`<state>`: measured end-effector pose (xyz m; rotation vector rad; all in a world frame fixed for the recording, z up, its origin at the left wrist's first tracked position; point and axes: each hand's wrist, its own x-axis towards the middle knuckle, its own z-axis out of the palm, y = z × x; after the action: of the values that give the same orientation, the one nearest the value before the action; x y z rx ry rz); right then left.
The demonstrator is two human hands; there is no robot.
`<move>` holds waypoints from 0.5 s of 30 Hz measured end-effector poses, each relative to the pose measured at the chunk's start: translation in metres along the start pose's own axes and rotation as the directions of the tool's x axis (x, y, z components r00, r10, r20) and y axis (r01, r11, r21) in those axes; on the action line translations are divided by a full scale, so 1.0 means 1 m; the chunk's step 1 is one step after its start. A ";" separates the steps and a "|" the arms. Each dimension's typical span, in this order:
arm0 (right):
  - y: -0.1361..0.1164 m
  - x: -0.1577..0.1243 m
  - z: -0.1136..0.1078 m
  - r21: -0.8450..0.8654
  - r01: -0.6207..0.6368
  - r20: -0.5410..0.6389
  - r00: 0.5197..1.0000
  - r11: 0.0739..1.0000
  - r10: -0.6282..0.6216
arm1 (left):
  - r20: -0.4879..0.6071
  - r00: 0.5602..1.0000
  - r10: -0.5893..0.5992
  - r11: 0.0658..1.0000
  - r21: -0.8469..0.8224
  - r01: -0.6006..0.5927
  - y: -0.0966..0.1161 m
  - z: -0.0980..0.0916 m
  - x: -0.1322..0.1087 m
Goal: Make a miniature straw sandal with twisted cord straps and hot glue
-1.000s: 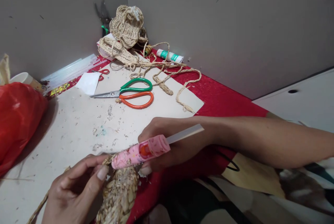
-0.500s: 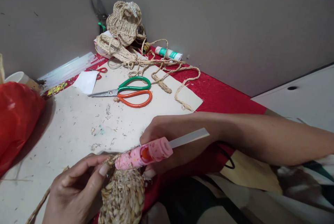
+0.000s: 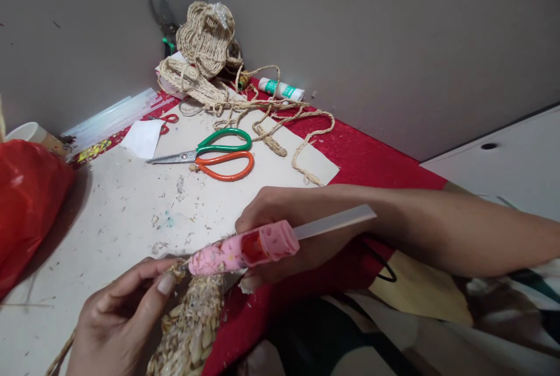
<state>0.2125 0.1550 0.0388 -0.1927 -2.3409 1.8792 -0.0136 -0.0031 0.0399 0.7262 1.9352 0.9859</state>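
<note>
A pink hot glue gun (image 3: pixel 245 249), with a clear glue stick (image 3: pixel 335 222) jutting from its back, is gripped in my right hand (image 3: pixel 266 224). Its nozzle points left, at the fibre by my left fingertips. My left hand (image 3: pixel 120 312) is closed, with thumb and forefinger pinching the top end of a braided straw piece (image 3: pixel 190 326). That piece hangs down below the glue gun toward the bottom edge. A straw cord (image 3: pixel 61 355) trails behind my left wrist. The glue gun's trigger is hidden by my fingers.
Scissors (image 3: pixel 210 154) with green and orange handles lie on the pale board (image 3: pixel 126 206). Behind them are coiled straw cord (image 3: pixel 205 37), a white-and-green tube (image 3: pixel 280 89), small red scissors (image 3: pixel 168 121) and glue sticks (image 3: pixel 114 116). A red plastic bag (image 3: pixel 30 206) stands at left.
The glue gun has shifted slightly and tilted, its back end now further right and higher. The braided piece has swung left and looks narrower. Both hands keep their holds.
</note>
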 end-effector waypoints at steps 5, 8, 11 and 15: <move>0.002 0.000 0.001 0.001 -0.028 -0.004 1.000 1.000 0.028 | 0.003 0.999 -0.051 0.998 -0.022 0.052 -0.002 -0.001 0.000; 0.001 0.000 0.001 -0.036 -0.049 0.000 0.999 0.998 0.049 | 0.036 0.998 -0.047 0.999 -0.025 0.048 -0.003 -0.003 0.003; 0.000 -0.001 -0.001 -0.068 -0.060 0.028 0.998 0.996 0.062 | 0.025 0.999 -0.041 0.999 -0.019 0.041 -0.002 -0.004 0.004; 0.000 -0.001 -0.001 -0.075 -0.023 0.042 0.999 0.997 0.027 | 0.022 0.999 -0.026 1.000 -0.003 0.027 0.000 -0.001 0.002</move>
<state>0.2133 0.1559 0.0386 -0.1918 -2.4500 1.8269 -0.0153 -0.0023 0.0397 0.7048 1.9194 0.9613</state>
